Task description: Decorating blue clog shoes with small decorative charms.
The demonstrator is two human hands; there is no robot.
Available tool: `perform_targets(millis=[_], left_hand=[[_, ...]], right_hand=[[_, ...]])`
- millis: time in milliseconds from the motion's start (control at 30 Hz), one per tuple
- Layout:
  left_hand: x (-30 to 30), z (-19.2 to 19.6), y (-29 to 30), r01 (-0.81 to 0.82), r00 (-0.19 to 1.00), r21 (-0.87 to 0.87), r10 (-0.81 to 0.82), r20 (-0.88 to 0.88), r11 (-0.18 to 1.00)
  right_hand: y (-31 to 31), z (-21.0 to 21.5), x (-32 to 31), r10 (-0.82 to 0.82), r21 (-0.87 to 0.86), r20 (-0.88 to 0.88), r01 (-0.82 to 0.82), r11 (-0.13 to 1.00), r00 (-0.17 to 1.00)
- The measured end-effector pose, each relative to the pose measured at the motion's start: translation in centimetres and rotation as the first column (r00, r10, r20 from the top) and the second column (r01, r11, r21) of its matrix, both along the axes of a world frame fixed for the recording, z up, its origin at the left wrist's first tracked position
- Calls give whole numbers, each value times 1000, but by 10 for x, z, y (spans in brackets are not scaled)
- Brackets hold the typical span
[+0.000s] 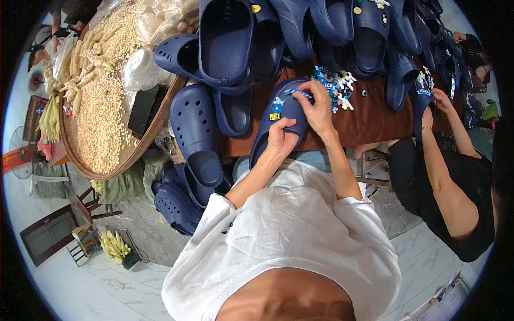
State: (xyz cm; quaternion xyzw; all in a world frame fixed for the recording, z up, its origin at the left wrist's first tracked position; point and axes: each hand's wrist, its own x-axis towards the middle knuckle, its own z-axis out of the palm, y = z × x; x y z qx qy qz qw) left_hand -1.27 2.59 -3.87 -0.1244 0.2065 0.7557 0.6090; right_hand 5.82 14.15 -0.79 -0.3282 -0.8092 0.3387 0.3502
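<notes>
My left hand grips a navy foam clog by its opening, thumb on the upper and the other fingers hidden inside. The clog lies tilted at the table's near edge, toe pointing away. On its upper sit a light-blue figure charm and a yellow-and-black charm. With fingertips pinched, my right hand holds a slim blue charm against the toe; whether it is seated in a hole I cannot tell. Just beyond my right hand lies a heap of small colourful charms.
Many navy clogs are piled along the far side of the brown-covered table, with more at my left. A round tray of pale kernels stands at left, a black phone on it. At right, a co-worker's hands hold another clog.
</notes>
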Motion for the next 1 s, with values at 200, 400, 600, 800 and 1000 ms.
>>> perform_targets(millis=[200, 400, 600, 800, 1000], left_hand=[[-1, 13, -5, -48, 999, -11, 47, -25, 999], [-6, 17, -15, -133, 989, -34, 135, 60, 990], [-11, 15, -20, -128, 980, -108, 143, 142, 986], [-12, 0, -16, -129, 987, -98, 138, 86, 987], [-16, -4, -18, -70, 989, -18, 72, 128, 997]], right_hand=[[29, -21, 19, -177, 12, 44, 177, 984, 983], [28, -11, 20, -266, 233, 179, 222, 947, 947], [11, 13, 7, 117, 98, 107, -127, 987, 987], [5, 12, -12, 370, 94, 292, -411, 907, 882], [11, 15, -15, 450, 5, 460, -509, 861, 765]])
